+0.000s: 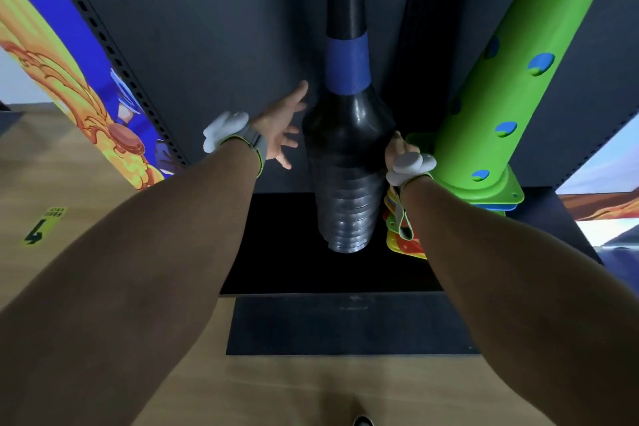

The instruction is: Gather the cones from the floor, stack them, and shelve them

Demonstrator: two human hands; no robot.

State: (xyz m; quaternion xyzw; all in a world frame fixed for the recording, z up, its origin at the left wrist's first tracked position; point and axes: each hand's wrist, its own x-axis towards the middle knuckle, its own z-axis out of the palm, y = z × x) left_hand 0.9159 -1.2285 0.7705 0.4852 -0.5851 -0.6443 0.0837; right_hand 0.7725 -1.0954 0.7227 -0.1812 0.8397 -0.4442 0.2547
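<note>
**Black stack upright on the shelf, my hands either side of it**

The black cone stack stands on the dark shelf, its long axis running straight up from the nested rims at the bottom to the narrow top, with a blue band around the neck. It sits between my two hands. My left hand is just beside the stack's left flank, fingers spread wide and apart from the plastic as far as I can see, so that grip is empty. My right hand is pressed close against the stack's right flank; a white wrist tracker covers most of it, so I cannot tell whether those fingers are closed on the cones or merely resting there.

I judge the stack is already set down, and what matters next is whether it stands steady as both hands come away sideways.

Right of the stack, a green cone stack leans on flat coloured bases. Left of the stack, a perforated shelf upright runs diagonally. Below the shelf lies the wooden floor.
</note>
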